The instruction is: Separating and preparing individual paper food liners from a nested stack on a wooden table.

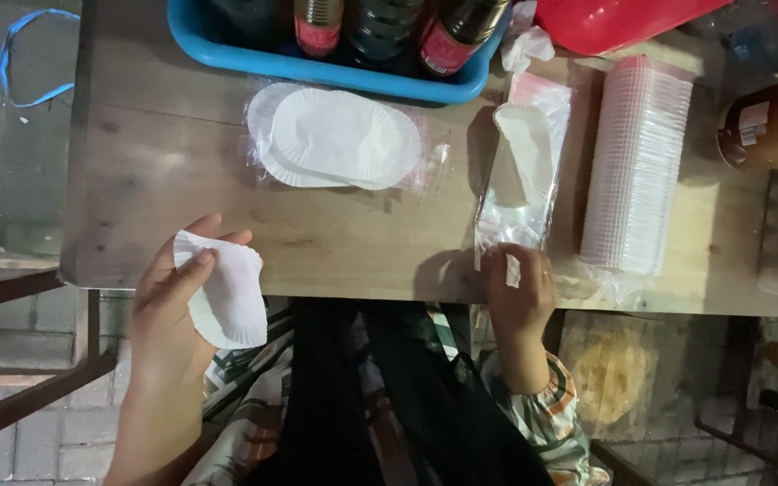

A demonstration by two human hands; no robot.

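My left hand [166, 310] holds a white oval paper liner [227, 292] with a fluted edge, just past the table's near edge at the left. My right hand [520, 292] pinches the open end of a clear plastic bag [524, 166] that lies on the wooden table [317, 234]; a few white paper liners show inside its far end. A small stack of the same white oval liners [339, 137] rests on another clear wrapper in the middle of the table.
A blue tub [227, 52] with dark bottles stands at the far edge, a red bin [614, 22] beside it. A tall sleeve of stacked white plastic trays [637, 162] lies at the right, a brown jar [772, 126] beyond it. My lap is below the table.
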